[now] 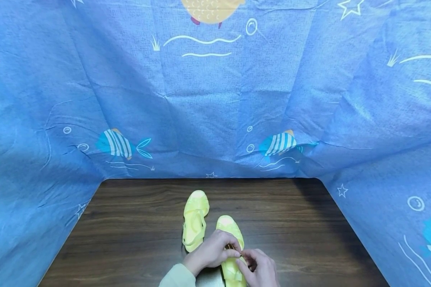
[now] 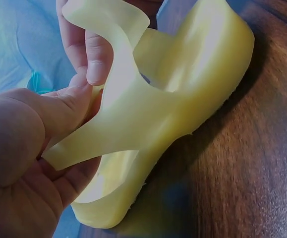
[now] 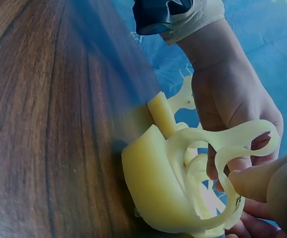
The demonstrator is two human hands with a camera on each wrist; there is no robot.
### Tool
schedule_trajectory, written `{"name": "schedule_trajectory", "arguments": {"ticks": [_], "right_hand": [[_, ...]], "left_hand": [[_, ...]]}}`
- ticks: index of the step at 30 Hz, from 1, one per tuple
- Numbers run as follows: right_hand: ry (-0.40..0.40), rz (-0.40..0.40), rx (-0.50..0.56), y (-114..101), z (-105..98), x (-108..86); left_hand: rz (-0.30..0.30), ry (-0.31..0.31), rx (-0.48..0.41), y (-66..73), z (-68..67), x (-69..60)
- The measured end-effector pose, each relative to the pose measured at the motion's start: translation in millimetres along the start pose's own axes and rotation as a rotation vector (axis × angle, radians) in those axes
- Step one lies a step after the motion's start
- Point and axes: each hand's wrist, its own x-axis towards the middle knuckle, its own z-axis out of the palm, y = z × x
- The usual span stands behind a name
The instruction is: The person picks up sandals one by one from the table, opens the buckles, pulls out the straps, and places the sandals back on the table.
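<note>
A yellow jelly sandal (image 1: pixel 230 225) rests on the table with its toe pointing away, under both hands. My left hand (image 1: pixel 215 249) pinches its strap (image 2: pixel 118 106) between thumb and fingers. From the other side my right hand (image 1: pixel 260 269) pinches the strap end, its thumb and fingertips meeting my left fingertips. A small dark metal buckle (image 3: pixel 239 201) shows on the strap beside the right thumb. Fingers partly hide the fastening itself. The matching yellow sandal (image 1: pixel 194 223) lies to the left and farther off, touched by neither hand.
The dark wood-grain table (image 1: pixel 129 235) extends to both sides of the sandals. A blue cloth (image 1: pixel 208 119) printed with fish and stars hangs behind and at both sides. A pale sleeve (image 1: pixel 179 276) covers the left forearm; a dark device (image 3: pixel 160 15) sits on that wrist.
</note>
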Motion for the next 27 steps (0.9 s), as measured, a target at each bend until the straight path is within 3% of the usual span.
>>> {"name": "schedule_trajectory", "arguments": {"ticks": [5,13,21,27], "right_hand": [[0.037,-0.047,0.017,4.8,2.6,-1.8],[0.090,-0.005,0.107,7.7,4.3,-5.9],[0.090,-0.004,0.106,7.0,3.9,-5.1],[0.098,-0.016,0.096,7.4,5.2,-5.9]], "left_hand": [[-0.002,0.015,-0.008,-0.8,0.2,-0.8],[-0.004,0.035,-0.032,-4.8,-5.1,-1.8],[0.069,-0.029,-0.064,-5.5,-9.8,1.5],[0.089,-0.060,-0.108,-5.8,-8.8,3.2]]}}
